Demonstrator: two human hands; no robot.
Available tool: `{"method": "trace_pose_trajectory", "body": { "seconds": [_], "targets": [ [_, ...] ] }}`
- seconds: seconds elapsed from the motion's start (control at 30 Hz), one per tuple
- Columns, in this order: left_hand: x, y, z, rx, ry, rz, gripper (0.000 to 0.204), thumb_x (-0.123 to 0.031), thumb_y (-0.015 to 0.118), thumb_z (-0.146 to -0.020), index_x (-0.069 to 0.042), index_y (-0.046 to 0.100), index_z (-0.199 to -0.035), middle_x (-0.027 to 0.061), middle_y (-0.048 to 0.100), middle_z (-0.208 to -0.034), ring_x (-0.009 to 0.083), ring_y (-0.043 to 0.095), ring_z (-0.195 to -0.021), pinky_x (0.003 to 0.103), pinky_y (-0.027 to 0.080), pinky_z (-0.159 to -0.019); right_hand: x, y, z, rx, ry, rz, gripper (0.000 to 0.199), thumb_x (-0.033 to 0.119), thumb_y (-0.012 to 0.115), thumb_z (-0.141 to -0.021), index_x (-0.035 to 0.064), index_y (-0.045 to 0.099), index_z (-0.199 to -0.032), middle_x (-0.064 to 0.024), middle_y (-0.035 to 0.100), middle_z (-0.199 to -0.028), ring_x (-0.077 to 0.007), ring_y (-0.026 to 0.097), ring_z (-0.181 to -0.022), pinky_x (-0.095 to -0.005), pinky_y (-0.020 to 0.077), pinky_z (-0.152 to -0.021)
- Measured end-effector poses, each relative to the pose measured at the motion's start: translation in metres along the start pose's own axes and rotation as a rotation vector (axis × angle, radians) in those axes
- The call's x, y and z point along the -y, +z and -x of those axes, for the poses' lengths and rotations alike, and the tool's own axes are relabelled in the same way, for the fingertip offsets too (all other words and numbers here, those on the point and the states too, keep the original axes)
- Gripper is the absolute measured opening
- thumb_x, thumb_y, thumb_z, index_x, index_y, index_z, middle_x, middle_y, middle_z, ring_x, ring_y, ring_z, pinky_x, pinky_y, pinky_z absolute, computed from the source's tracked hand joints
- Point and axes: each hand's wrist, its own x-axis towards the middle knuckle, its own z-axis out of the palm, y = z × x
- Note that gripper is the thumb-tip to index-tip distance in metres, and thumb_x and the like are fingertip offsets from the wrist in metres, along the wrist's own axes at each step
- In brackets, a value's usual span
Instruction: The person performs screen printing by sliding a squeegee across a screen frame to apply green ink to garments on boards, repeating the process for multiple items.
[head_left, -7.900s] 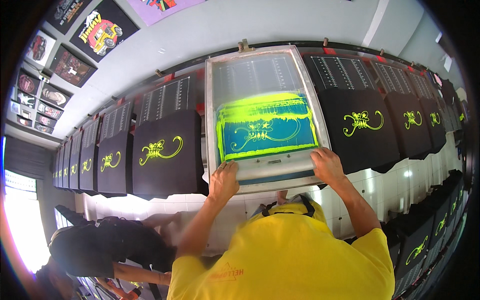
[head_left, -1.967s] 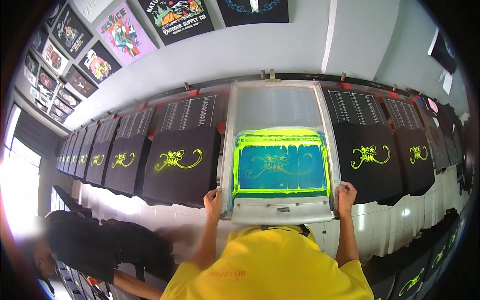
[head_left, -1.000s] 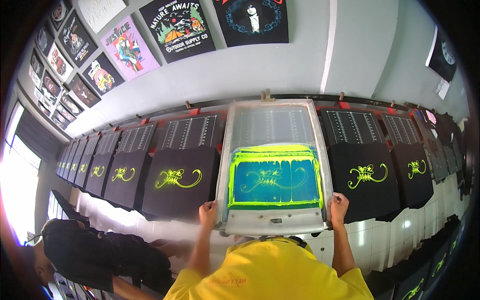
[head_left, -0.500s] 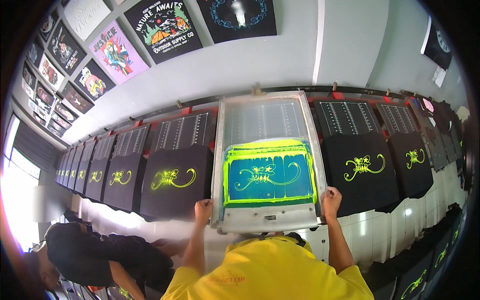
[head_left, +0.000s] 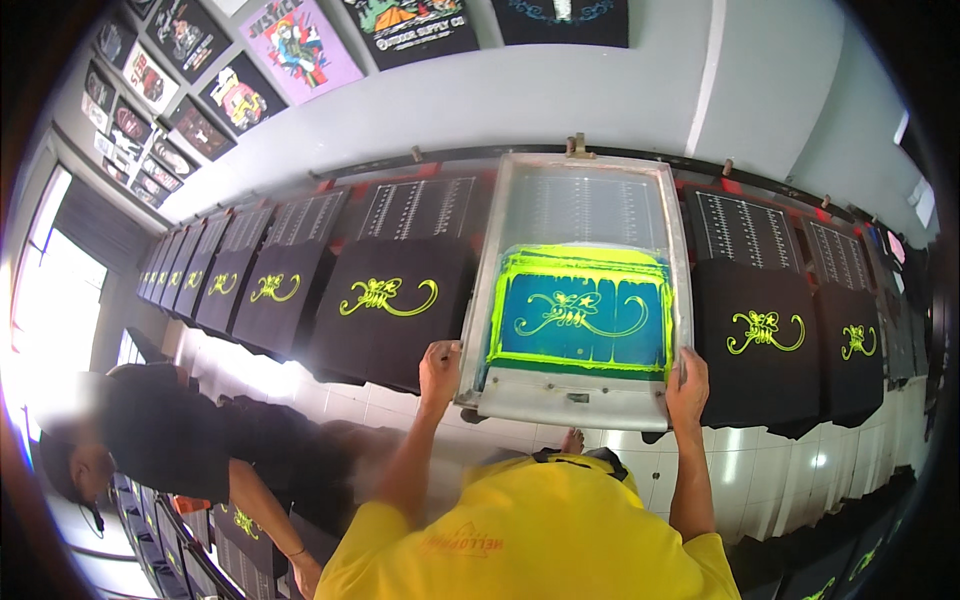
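Note:
In front of me lies a screen-printing frame (head_left: 545, 402) with a pale metal rim. Its mesh is clear at the far end and blue nearer me, bordered by thick neon yellow-green ink (head_left: 585, 262). A curling flower design (head_left: 575, 312) shows in the blue area. My left hand (head_left: 440, 378) is closed at the near left side of the frame. My right hand (head_left: 687, 387) is closed on the near right side. Whatever lies under the frame is mostly hidden.
Black shirts with neon prints lie on boards left (head_left: 395, 335) and right (head_left: 765, 375). A dark rail (head_left: 460, 153) runs behind them along the wall. At the lower left, a person (head_left: 180, 430) in black bends with one arm down. Below is a tiled floor (head_left: 735, 470).
My view has shifted, so the frame and shirts appear farther right and higher. Both hands stay at the frame's sides. The nearby person's arm has moved and shows more fully.

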Motion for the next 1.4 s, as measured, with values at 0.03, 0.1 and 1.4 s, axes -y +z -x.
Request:
{"method": "trace_pose_trajectory", "body": {
  "seconds": [0.03,0.1,1.4],
  "targets": [
    [-0.021,-0.01,0.004,-0.022,0.03,0.058,0.035,-0.032,0.058,-0.095,0.001,0.07,-0.09,0.0127,0.064,-0.079,0.0194,0.061,-0.065,0.035,0.05,-0.065,0.016,-0.007,0.001,0.107,-0.015,-0.076,0.04,0.005,0.065,-0.083,0.0014,0.06,-0.123,-0.0188,0.061,-0.127,-0.0369,0.055,-0.12,-0.0439,0.0435,-0.104],
    [-0.074,-0.045,0.025,0.419,-0.223,0.572,0.039,-0.033,0.057,-0.097,0.003,0.07,-0.089,0.01,0.066,-0.09,0.019,0.065,-0.078,0.031,0.05,-0.065,0.049,-0.022,0.006,0.36,-0.171,-0.09,0.045,0.007,0.069,-0.08,0.0028,0.06,-0.124,-0.0155,0.059,-0.131,-0.036,0.052,-0.124,-0.0447,0.0412,-0.106],
    [-0.092,0.08,0.13,0.961,-1.039,0.971,0.033,-0.032,0.043,-0.107,-0.004,0.057,-0.097,-0.0046,0.039,-0.063,0.0072,0.032,-0.05,0.024,0.025,-0.047,0.06,0.107,-0.138,0.389,-0.508,0.401,0.049,0.016,0.083,-0.068,0.0115,0.06,-0.111,-0.0028,0.06,-0.113,-0.0246,0.059,-0.103,-0.0391,0.0483,-0.089]
  ]
}}
